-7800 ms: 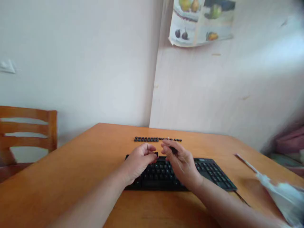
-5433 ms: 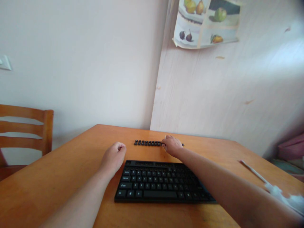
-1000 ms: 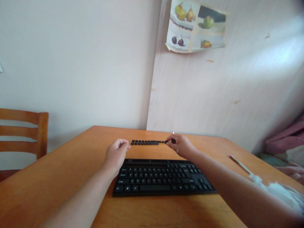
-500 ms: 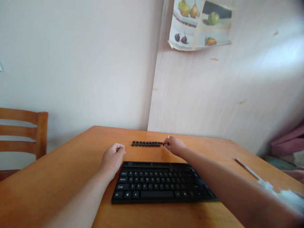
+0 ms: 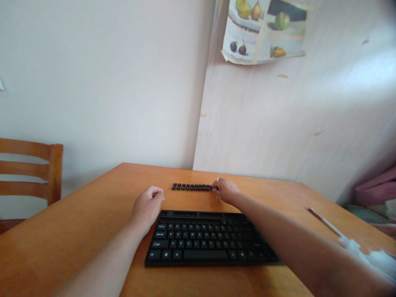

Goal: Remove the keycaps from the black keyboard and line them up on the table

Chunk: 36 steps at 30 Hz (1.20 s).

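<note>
A black keyboard [image 5: 204,255] lies on the wooden table, its upper rows darker and without clear letters. Beyond it, small black keycaps [image 5: 192,187] stand in two neat rows. My right hand [image 5: 228,190] is at the right end of these rows, fingertips pinched on a black keycap [image 5: 215,188]. A thin white piece [image 5: 218,179] sticks up by its fingers; its kind is unclear. My left hand [image 5: 149,203] hovers at the keyboard's upper left corner, fingers curled and thumb against the index finger. Whatever is inside that curl is hidden. My right forearm covers the keyboard's right end.
On the right of the table [image 5: 102,214] lies a thin stick [image 5: 323,220] beside crumpled whitish plastic [image 5: 355,247]. A wooden chair [image 5: 55,173] stands at the left. The wall carries a sheet of fruit paintings [image 5: 262,33]. Part of another person's hand [image 5: 385,229] shows at the right edge.
My right hand has shifted slightly left, bringing the pinched keycap close against the end of the rows. The left hand stays almost where it was. The view has tilted a little.
</note>
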Tool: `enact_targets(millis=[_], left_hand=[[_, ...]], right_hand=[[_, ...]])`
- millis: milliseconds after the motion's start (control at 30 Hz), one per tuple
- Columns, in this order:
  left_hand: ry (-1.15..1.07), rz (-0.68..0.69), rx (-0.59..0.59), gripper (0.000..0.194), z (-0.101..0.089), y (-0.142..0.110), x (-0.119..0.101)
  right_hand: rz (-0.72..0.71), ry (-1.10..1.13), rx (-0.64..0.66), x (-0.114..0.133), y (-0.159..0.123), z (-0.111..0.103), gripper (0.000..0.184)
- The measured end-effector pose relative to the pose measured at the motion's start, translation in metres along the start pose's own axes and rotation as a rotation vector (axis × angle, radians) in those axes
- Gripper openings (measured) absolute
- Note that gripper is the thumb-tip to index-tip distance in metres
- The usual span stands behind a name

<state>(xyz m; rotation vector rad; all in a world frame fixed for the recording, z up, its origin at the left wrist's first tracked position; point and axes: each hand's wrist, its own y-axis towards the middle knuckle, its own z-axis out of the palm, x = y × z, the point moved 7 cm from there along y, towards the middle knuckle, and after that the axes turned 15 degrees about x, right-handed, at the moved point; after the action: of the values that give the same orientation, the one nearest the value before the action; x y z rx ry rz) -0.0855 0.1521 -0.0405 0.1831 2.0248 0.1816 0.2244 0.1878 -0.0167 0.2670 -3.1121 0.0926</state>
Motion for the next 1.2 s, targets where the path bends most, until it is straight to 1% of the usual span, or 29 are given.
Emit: enact_targets(millis=[300, 600, 867, 967, 1067, 1133, 1200], left_hand=[[0.041, -0.019, -0.008, 0.026, 0.000, 0.000, -0.002], [0.027, -0.005, -0.001, 0.026, 0.001, 0.001, 0.000], [0.035, -0.020, 0.002, 0.027, 0.000, -0.001, -0.003], [0.039, -0.015, 0.001, 0.027, 0.000, 0.000, -0.002], [0.043, -0.005, 0.003, 0.026, 0.001, 0.001, -0.001], [0.049, -0.002, 0.005, 0.026, 0.001, 0.001, 0.000], [0.061, -0.001, 0.009, 0.027, 0.001, 0.002, 0.001]], right_hand=[[0.011, -0.037, 0.032, 0.001, 0.001, 0.003, 0.026], [-0.005, -0.031, 0.009, 0.003, 0.000, 0.000, 0.026], [-0.021, 0.019, -0.025, 0.001, 0.000, -0.002, 0.024], [-0.028, 0.057, -0.063, -0.002, -0.004, -0.009, 0.030], [-0.033, 0.136, -0.148, -0.006, -0.016, -0.025, 0.036], [-0.066, 0.253, -0.223, -0.007, -0.030, -0.038, 0.034], [-0.121, 0.417, -0.244, -0.006, -0.045, -0.048, 0.032]])
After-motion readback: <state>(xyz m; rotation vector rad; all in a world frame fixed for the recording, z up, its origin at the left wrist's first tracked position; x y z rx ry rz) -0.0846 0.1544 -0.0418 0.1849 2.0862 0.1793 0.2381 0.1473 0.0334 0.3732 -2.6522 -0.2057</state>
